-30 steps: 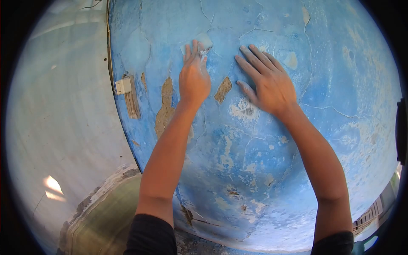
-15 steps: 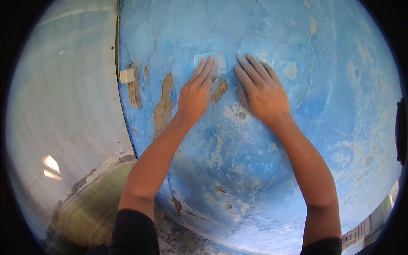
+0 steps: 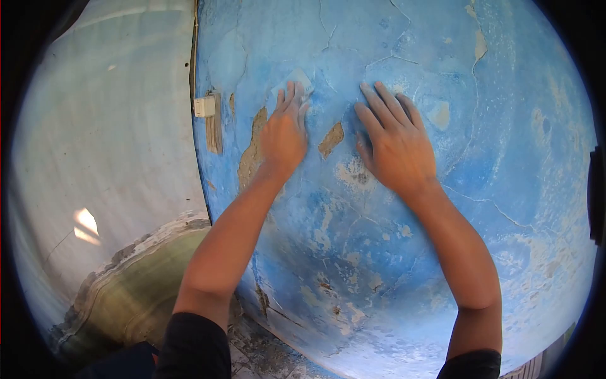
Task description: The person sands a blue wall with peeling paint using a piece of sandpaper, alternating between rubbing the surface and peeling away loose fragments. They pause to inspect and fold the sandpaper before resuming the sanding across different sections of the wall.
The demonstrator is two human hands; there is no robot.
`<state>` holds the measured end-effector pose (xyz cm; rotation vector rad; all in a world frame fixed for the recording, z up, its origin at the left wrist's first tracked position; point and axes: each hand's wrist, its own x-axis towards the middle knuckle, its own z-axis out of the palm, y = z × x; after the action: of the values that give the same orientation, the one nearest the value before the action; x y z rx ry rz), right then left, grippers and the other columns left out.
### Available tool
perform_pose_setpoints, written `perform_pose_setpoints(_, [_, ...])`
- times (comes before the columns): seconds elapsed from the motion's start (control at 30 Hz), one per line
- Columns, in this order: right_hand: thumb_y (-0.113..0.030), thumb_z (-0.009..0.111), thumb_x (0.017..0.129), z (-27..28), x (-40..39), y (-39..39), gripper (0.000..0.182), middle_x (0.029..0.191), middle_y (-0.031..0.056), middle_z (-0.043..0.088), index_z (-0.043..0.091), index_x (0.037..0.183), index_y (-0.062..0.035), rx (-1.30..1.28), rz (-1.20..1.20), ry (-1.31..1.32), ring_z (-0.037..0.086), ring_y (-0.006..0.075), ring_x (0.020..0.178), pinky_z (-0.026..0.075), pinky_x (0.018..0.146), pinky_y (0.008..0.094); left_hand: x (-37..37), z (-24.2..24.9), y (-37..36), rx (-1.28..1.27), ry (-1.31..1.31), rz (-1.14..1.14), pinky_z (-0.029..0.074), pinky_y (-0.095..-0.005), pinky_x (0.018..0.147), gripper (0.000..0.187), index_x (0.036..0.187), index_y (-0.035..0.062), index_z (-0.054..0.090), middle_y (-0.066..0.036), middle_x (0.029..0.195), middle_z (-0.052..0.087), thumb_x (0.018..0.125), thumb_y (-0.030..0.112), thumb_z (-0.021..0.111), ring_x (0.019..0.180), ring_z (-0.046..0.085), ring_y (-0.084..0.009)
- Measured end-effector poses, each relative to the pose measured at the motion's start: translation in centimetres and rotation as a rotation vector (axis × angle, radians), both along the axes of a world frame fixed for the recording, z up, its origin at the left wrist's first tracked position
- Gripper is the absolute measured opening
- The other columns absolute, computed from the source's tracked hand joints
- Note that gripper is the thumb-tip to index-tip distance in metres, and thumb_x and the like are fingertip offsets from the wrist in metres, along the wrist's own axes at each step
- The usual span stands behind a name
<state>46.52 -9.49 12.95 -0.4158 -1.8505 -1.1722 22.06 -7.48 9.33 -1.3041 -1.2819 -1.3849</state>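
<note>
A worn blue wall (image 3: 391, 259) with cracks and flaked paint fills most of the view. My left hand (image 3: 285, 129) presses a thin pale-blue sheet (image 3: 299, 81) flat against it; the sheet's top shows above the fingertips, and the rest is hidden. Bare brown plaster (image 3: 250, 155) lies just left of that wrist, and a smaller bare patch (image 3: 331, 139) is between the two hands. My right hand (image 3: 398, 139) rests on the wall with fingers spread and holds nothing. A whitish worn spot (image 3: 355, 174) is below its thumb.
A small white switch box (image 3: 204, 107) sits on a wooden strip (image 3: 214, 136) at the wall's left edge. Further left stands a pale wall (image 3: 126, 139) with a greenish lower part (image 3: 148, 284). Rough grey floor (image 3: 262, 347) shows at the bottom.
My left hand and the sheet have shifted left across the wall, away from the small bare patch, and the sheet is now tilted. The view has turned slightly. My right hand stays on the wall.
</note>
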Motion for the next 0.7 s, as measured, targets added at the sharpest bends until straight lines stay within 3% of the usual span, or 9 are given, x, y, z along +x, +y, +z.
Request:
perform_pose_setpoints(0.13, [-0.024, 0.077, 0.096, 0.5, -0.2, -0.2, 0.046, 0.159, 0.0139, 0.058, 0.063, 0.136, -0.0067, -0.013, -0.015, -0.036, 0.048, 0.0313, 0.155, 0.038, 0.128, 0.0500, 2.3, -1.1, 0.9, 0.142, -0.022, -0.075, 0.060, -0.0427, 0.105, 0.048, 0.157, 0.0045, 0.058, -0.018, 0.163, 0.056, 0.110, 0.010, 0.060, 0.152, 0.053, -0.0334])
perform_pose_setpoints(0.23, [-0.025, 0.076, 0.098, 0.5, -0.4, 0.0, 0.045, 0.159, 0.0139, 0.058, 0.062, 0.137, -0.0070, 0.010, -0.041, -0.047, 0.047, 0.0308, 0.155, 0.038, 0.128, 0.0493, 0.4, -1.4, 0.6, 0.123, 0.188, -0.209, 0.059, -0.0440, 0.106, 0.045, 0.155, 0.0034, 0.060, -0.022, 0.160, 0.058, 0.111, 0.010, 0.058, 0.150, 0.054, -0.0357])
perform_pose_setpoints(0.33, [-0.025, 0.075, 0.099, 1.0, -0.9, -0.2, 0.044, 0.158, 0.0151, 0.058, 0.062, 0.136, -0.0057, 0.003, -0.055, -0.060, 0.048, 0.0324, 0.154, 0.038, 0.129, 0.0494, 0.1, 0.1, 0.5, 0.110, 0.085, -0.157, 0.060, -0.0430, 0.103, 0.044, 0.153, 0.0027, 0.062, -0.023, 0.158, 0.059, 0.109, 0.006, 0.059, 0.148, 0.056, -0.0369])
perform_pose_setpoints(0.43, [-0.023, 0.075, 0.098, 1.7, -1.7, 0.7, 0.042, 0.153, 0.0181, 0.061, 0.062, 0.134, -0.0032, 0.008, 0.059, -0.040, 0.053, 0.0364, 0.149, 0.041, 0.128, 0.0501, 2.1, -1.3, 0.6, 0.167, -0.027, -0.283, 0.061, -0.0436, 0.101, 0.044, 0.152, 0.0026, 0.063, -0.021, 0.159, 0.059, 0.108, 0.005, 0.060, 0.146, 0.058, -0.0383])
perform_pose_setpoints(0.53, [-0.020, 0.075, 0.097, 3.6, -2.0, 1.0, 0.041, 0.148, 0.0208, 0.064, 0.062, 0.132, -0.0009, 0.021, 0.155, -0.028, 0.058, 0.0398, 0.143, 0.043, 0.127, 0.0505, 1.4, -1.4, 0.6, 0.120, 0.221, -0.251, 0.062, -0.0452, 0.099, 0.045, 0.152, 0.0027, 0.063, -0.024, 0.156, 0.061, 0.107, 0.005, 0.063, 0.144, 0.059, -0.0396])
perform_pose_setpoints(0.7, [-0.018, 0.075, 0.096, 4.8, -3.1, 1.2, 0.039, 0.145, 0.0212, 0.066, 0.063, 0.129, -0.0009, 0.088, 0.155, 0.018, 0.060, 0.0401, 0.141, 0.045, 0.126, 0.0497, 3.6, -1.0, 0.7, 0.222, 0.029, -0.308, 0.062, -0.0451, 0.098, 0.043, 0.147, -0.0008, 0.066, -0.025, 0.150, 0.066, 0.105, 0.001, 0.064, 0.144, 0.060, -0.0397])
